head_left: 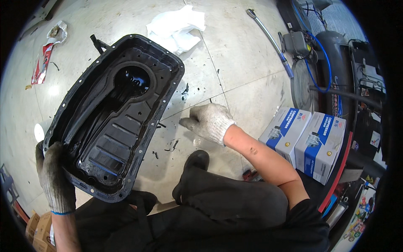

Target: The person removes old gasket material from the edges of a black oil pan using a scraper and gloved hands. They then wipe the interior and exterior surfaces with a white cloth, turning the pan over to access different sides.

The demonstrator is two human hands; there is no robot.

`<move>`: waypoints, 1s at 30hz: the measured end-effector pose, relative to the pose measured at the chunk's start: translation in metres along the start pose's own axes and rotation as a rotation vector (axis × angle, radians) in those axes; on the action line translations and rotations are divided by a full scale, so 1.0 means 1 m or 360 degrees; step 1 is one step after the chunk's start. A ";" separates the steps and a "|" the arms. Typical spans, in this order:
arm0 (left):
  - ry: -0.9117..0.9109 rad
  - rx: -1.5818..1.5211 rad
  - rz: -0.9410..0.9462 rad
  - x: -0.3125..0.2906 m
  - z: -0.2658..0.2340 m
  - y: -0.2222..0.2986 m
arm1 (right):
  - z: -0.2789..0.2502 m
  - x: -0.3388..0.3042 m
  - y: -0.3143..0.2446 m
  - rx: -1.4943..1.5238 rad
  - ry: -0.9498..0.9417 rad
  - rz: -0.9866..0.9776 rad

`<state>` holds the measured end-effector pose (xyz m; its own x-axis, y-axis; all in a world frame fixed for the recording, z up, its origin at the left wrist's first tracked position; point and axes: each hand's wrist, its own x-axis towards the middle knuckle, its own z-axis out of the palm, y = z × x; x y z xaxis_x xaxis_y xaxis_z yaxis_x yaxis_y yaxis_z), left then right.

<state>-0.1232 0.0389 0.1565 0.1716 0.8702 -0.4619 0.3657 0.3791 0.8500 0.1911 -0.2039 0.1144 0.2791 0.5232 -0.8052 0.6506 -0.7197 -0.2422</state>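
A black oil pan (113, 153), its inside coated in wet dark oil, is tilted in front of me with its open side toward me. My left hand (55, 176), in a dirty knit work glove, grips the pan's lower left rim, thumb over the flange. Bolt holes line that flange, and a round sump well (132, 82) holds dark liquid. To the right of the pan, apart from it, hovers my right hand (208, 122) in a paler soiled glove. Its fingers are curled in; whatever they may hold is hidden.
Black scraps (172, 145) litter the tiled floor. White cloth or paper (176, 27) lies beyond the pan, a red-and-white packet (43, 63) far left. A torque wrench (270, 40) rests far right, near two compressor boxes (321, 147) and an air tank (336, 67). My boot (196, 160) is close.
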 end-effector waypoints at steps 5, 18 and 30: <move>0.0001 -0.0111 -0.0025 -0.005 0.015 0.008 | 0.024 0.009 0.021 -0.0192 0.0332 -0.0034; -0.0010 -0.0171 -0.0118 -0.031 0.019 0.016 | -0.036 -0.033 -0.007 0.0779 -0.0148 -0.0626; 0.0143 -0.0300 -0.0208 -0.107 0.020 -0.049 | -0.017 -0.065 -0.049 0.1110 -0.0336 -0.0732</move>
<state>-0.1407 -0.0791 0.1593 0.0488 0.8314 -0.5535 0.2006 0.5347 0.8208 0.1530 -0.1943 0.1879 -0.0880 0.7856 -0.6125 0.0651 -0.6090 -0.7905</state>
